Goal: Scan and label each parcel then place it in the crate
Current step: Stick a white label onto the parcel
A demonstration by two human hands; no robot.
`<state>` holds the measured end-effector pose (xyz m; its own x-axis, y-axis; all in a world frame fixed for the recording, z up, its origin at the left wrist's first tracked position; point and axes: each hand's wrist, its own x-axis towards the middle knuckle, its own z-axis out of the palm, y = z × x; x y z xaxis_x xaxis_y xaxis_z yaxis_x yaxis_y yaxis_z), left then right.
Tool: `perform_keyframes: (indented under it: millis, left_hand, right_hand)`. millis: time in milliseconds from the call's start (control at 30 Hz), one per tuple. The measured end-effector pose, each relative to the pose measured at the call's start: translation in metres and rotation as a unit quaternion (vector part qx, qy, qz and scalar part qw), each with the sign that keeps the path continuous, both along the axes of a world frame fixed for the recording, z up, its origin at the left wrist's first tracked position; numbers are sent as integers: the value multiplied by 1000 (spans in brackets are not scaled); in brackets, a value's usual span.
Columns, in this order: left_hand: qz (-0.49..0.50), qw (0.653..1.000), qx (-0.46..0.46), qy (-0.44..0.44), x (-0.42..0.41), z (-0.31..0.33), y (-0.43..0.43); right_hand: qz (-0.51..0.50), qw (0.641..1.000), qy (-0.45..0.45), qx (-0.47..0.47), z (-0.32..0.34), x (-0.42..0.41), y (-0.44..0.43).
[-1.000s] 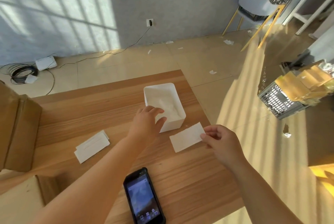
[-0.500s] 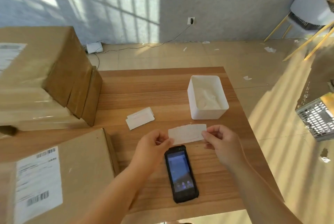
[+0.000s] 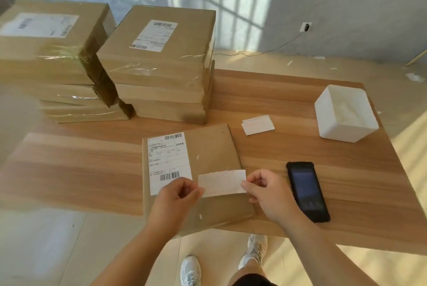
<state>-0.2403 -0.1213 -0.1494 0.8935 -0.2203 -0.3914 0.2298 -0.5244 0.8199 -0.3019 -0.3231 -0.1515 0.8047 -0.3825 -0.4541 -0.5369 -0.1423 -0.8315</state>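
Note:
A flat brown cardboard parcel (image 3: 208,151) lies at the table's near edge, with a printed shipping label (image 3: 168,158) on its left half. A blank white label (image 3: 221,183) is stretched just above the parcel's lower right part. My left hand (image 3: 175,195) pinches its left end and my right hand (image 3: 263,189) pinches its right end. The black handheld scanner (image 3: 307,191) lies screen up on the table, just right of my right hand.
Two stacks of taped brown parcels (image 3: 159,64) (image 3: 53,59) stand at the back left of the wooden table (image 3: 323,170). A few white labels (image 3: 257,124) lie mid-table. A white bin (image 3: 344,117) stands at the right edge. My shoes show below the table's front edge.
My view swung left, bringing the parcel stacks into sight. My left hand left the white bin and took the label's left end. Both hands carried the label left over the near parcel.

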Motion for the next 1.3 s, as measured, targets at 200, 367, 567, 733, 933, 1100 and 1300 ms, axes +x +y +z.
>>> perform_keyframes:
  millis: [200,367,567,733,933,1100,1300]
  left_hand:
    - [68,997,12,15,-5,-12,63]
    - [73,997,28,6,-8,-24,84]
    - [44,997,54,-23,-10,-35,90]
    - [-18,993,94,-70,-8,-40,92]
    - [-52,980,131,-139,-5,-44,93]
    - [-118,951,159,-236,-6,-52,97]
    - [-172,920,170,-307,-2,-58,110]
  right_hand:
    - [51,998,13,-42,-18,4,64]
    - [65,992,34,-103,-26,9,91]
    - [86,978,51,-183,-29,13,102]
    - [107,969,55,-218,-33,15,103]
    - [149,954,8,-259,-35,15,97]
    - [249,920,-28,-302,-41,13,97]
    - [258,895,-54,-361,-49,7,94]
